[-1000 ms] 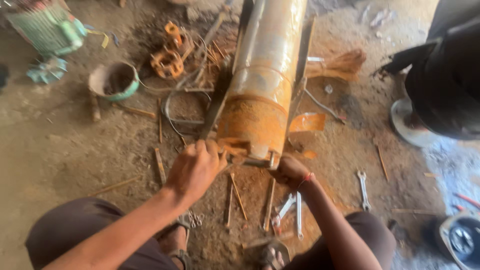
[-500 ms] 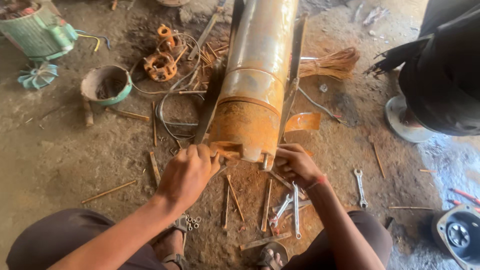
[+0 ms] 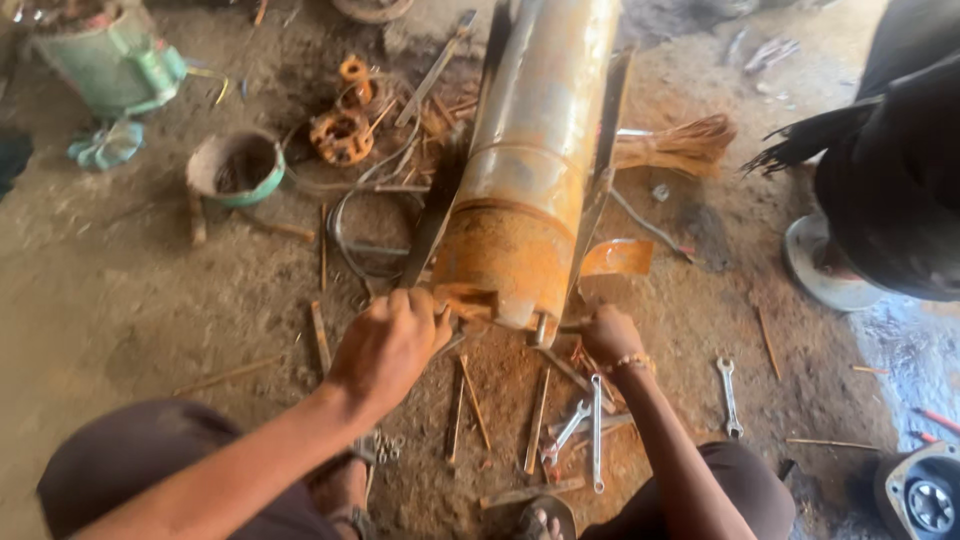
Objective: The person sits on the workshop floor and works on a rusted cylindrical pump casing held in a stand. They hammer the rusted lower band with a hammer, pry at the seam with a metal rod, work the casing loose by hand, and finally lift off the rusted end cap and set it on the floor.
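Both hands have barely shifted, the left hand (image 3: 388, 343) still fisted at the rusty motor cylinder's (image 3: 530, 170) end, the right hand (image 3: 608, 334) curled under it, grip contents hidden.

Spanners (image 3: 590, 425) and metal strips (image 3: 470, 400) underhand; bare dirt floor (image 3: 120, 300) leftward.
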